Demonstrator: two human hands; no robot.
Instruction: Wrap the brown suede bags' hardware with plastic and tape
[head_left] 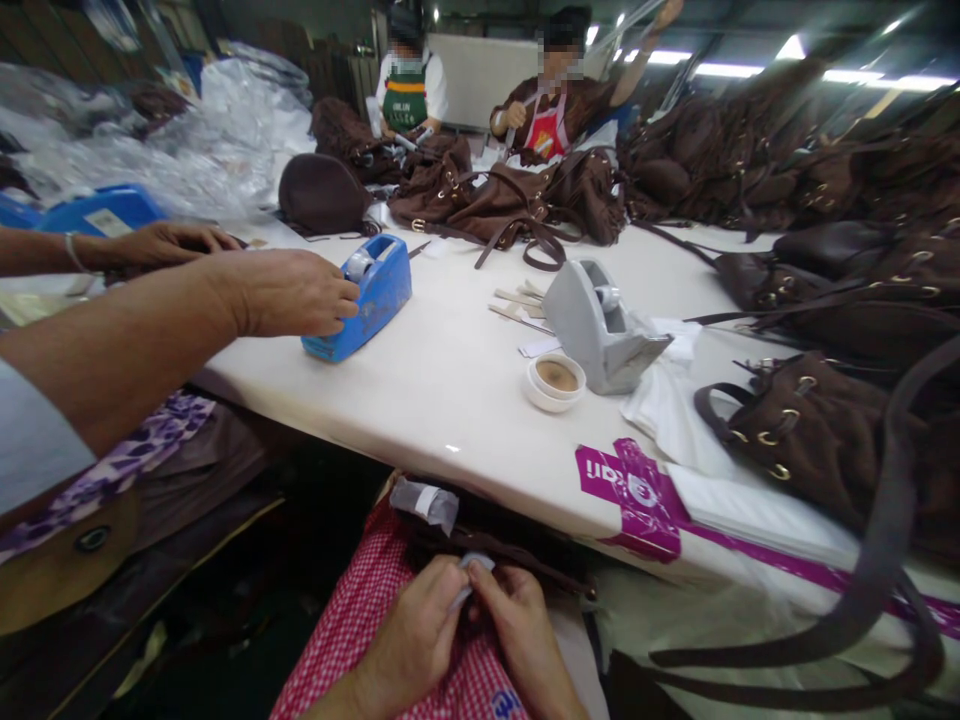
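Observation:
Above my lap, my left hand (pixel 421 622) and my right hand (pixel 523 615) are close together, both with fingers pinched on a small pale, thin piece (pixel 477 562) that looks like paper or film. My fingers cover most of it. Just beyond them a dark brown item (pixel 517 550) lies across my red checked apron (pixel 352 590), partly under the table edge. A clear plastic-wrapped bundle with a white band (pixel 426 500) rests on it.
A co-worker's hand (pixel 292 292) touches a blue tape dispenser (pixel 375 305) at left. A grey tape dispenser (pixel 589 320) and a round white tub (pixel 553 385) stand ahead on the white table (pixel 435 390). Brown bags (pixel 825 440) pile up at right; two people work opposite.

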